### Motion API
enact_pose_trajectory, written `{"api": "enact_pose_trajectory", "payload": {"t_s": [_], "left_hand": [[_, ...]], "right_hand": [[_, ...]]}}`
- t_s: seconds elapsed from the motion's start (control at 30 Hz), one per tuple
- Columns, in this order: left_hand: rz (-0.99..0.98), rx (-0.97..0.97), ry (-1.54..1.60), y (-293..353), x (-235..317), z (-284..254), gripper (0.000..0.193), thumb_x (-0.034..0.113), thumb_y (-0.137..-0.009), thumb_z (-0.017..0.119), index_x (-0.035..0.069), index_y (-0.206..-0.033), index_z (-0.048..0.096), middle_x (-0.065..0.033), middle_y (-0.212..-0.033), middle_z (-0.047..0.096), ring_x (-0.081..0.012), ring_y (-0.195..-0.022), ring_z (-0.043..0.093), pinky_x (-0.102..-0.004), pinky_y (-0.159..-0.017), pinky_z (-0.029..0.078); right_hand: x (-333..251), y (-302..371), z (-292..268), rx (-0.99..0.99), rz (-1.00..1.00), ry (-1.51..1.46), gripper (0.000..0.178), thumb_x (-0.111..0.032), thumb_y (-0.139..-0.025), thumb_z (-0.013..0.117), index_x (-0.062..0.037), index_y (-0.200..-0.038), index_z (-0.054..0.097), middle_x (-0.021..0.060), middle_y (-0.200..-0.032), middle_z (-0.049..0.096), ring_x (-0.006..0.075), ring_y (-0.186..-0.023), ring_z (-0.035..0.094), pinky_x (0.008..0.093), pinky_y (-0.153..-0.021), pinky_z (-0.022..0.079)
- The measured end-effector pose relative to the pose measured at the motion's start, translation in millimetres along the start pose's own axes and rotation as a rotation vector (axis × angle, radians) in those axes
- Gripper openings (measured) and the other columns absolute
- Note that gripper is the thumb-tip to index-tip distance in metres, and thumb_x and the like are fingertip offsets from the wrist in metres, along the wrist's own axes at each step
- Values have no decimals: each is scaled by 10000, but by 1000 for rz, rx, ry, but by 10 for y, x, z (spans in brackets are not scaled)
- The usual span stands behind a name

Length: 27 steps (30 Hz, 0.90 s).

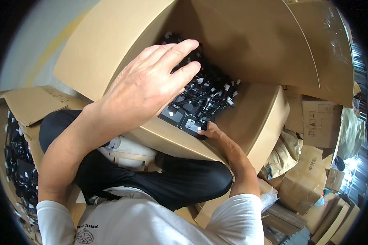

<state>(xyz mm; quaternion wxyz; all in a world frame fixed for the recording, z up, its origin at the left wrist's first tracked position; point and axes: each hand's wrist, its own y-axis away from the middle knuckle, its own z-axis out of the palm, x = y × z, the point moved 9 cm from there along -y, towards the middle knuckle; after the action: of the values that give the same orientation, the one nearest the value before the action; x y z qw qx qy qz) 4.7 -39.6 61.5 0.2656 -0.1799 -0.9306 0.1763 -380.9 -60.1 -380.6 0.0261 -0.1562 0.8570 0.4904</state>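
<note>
A large open cardboard box [176, 136] stands in front of me, with many black rectangular devices and black cables [208, 96] with white plugs inside. My left hand [151, 81] is raised above the box's left side, its fingers apart and nothing in them; it hides part of the contents. Down in the near right corner of the box, my right hand [210, 130] grips the edge of a flat black device [192, 123] with a pale speckled patch. Another black device [171, 115] lies just left of it.
A second open carton [37, 102] at the far left holds more black devices and cables [22, 171]. To the right are stacked closed cartons [308, 175], crumpled brown paper [284, 153] and flattened cardboard [284, 218]. My bent legs [184, 177] rest against the big box's near side.
</note>
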Motion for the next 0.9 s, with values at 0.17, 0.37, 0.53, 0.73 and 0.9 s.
{"api": "enact_pose_trajectory", "payload": {"t_s": [0.17,0.37,0.53,0.73,0.9], "left_hand": [[21,30,16,60,74,-31,474,56,-769,766,-10,-1215,620,-201,-1427,491,-383,-1201,555,-447,-1002,475],[32,71,11,69,75,-116,464,54,-770,761,-11,-1207,619,-215,-1415,495,-390,-1195,555,-462,-1012,470],[47,38,-8,151,123,-254,476,51,-778,760,-13,-1223,605,-225,-1401,505,-396,-1202,559,-474,-1032,456],[36,39,21,98,135,-231,469,51,-783,759,-18,-1222,608,-218,-1402,507,-385,-1222,553,-485,-1061,443],[61,50,-26,58,144,-231,454,75,-791,756,-11,-1214,615,-213,-1395,512,-381,-1211,557,-492,-1059,442]], "right_hand": [[-113,130,-42,33,55,37,949,-574,-736,820,120,-1299,502,307,-1252,600,415,-1179,583,427,-1005,487],[-169,144,-8,38,40,139,1040,-675,-733,773,147,-1296,476,331,-1289,536,430,-1214,543,429,-1043,462],[-225,244,-163,160,17,53,972,-499,-687,885,108,-1299,437,325,-1314,498,461,-1197,542,442,-1017,485],[-262,367,-199,204,76,-11,904,-385,-673,920,81,-1278,436,310,-1270,510,455,-1199,527,475,-1013,475],[-318,397,-74,285,53,-17,850,-367,-695,905,75,-1238,423,302,-1256,508,469,-1186,523,498,-1003,475]]}}
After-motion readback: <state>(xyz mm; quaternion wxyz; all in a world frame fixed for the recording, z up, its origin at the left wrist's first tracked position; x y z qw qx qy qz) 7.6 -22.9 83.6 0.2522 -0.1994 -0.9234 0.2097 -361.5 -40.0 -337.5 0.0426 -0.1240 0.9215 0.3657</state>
